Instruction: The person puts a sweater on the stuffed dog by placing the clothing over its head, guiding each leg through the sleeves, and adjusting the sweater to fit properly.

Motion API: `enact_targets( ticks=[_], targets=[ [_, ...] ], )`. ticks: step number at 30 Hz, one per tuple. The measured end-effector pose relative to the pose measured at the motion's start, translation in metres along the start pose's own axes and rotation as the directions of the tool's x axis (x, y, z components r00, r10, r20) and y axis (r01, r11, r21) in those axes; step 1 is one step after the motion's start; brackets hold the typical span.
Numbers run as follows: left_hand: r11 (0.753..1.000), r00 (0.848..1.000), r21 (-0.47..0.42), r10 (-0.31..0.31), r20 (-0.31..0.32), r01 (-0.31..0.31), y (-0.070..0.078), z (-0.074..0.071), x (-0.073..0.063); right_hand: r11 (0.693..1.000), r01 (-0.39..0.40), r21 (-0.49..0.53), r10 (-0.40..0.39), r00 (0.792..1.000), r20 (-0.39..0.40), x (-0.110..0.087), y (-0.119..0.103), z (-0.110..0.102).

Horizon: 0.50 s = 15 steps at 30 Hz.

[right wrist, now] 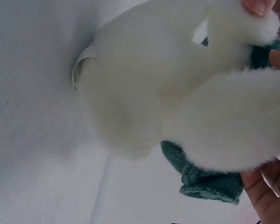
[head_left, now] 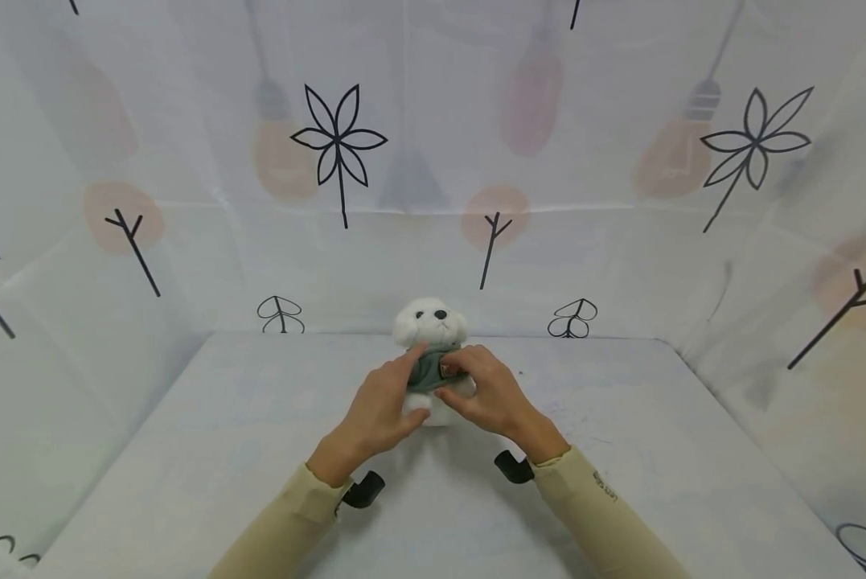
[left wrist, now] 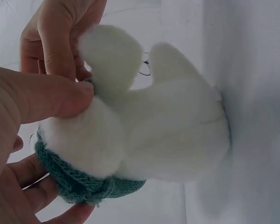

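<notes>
A white plush dog (head_left: pixel 428 326) sits upright on the table in the head view, wearing a green knitted garment (head_left: pixel 425 371) with a small patch at its front. My left hand (head_left: pixel 378 406) holds it from the left; in the left wrist view its thumb (left wrist: pixel 74 99) lies over a white paw (left wrist: pixel 84 140) while the other fingers are at the knit below. From the other side my right hand (head_left: pixel 492 390) pinches at the garment near the patch. The right wrist view shows fingers (right wrist: pixel 263 191) beside the green knit (right wrist: pixel 214 184), with a white limb covering part of the grip.
The white table (head_left: pixel 223 450) extends around the dog to both sides. Behind it hangs a white cloth backdrop (head_left: pixel 411 265) with printed plants and bulbs. Black wrist mounts (head_left: pixel 363 490) jut inward below the beige sleeves (head_left: pixel 288 519).
</notes>
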<state>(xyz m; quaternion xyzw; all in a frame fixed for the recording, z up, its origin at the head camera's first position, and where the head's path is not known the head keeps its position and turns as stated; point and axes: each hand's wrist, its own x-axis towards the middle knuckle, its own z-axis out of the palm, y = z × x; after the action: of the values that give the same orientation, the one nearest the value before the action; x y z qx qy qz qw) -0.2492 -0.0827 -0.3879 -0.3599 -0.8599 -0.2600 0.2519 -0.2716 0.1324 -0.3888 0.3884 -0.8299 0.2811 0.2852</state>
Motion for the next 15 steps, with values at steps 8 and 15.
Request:
enact_targets(
  ticks=[8,15],
  targets=[
    [0.999,1.0,-0.047,-0.023,0.008,0.023,0.0009,0.0018,0.0004,0.995,0.091,-0.038,-0.093,0.994,-0.059,0.001,0.0027,0.0037],
    [0.995,1.0,-0.094,0.014,-0.028,-0.016,0.0054,0.0019,0.0014,0.993,0.118,-0.03,-0.118,0.993,-0.001,0.0019,0.0024,0.0054]
  ],
)
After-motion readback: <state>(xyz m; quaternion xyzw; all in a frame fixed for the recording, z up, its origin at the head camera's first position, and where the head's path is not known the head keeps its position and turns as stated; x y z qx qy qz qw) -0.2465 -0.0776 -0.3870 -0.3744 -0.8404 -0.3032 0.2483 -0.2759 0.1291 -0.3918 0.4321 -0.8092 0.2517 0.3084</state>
